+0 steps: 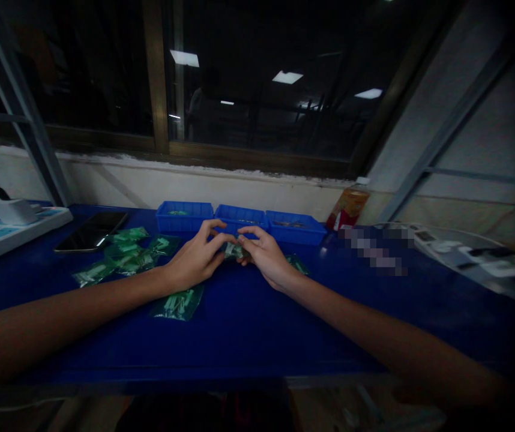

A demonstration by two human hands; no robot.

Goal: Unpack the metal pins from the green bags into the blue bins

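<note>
Both hands meet over the middle of the blue table, in front of the blue bins. Between them is a small green plastic bag (231,251), partly hidden by fingers. My left hand (197,255) pinches its left side with thumb and fingers. On the other side, my right hand (264,252) has its thumb and fingers closed on the bag's right edge. Below my left wrist lies a filled green bag (179,304) with pale strips inside. Several similar bags (129,257) are heaped to the left, and another green bag (298,264) sits partly behind my right hand.
Three blue bins, a left bin (185,223), a middle bin (239,215) and a right bin (296,231), line the wall with small parts inside. A phone (90,231) and power strip (18,231) are left. A bottle (350,204) and tray of items (464,255) are right.
</note>
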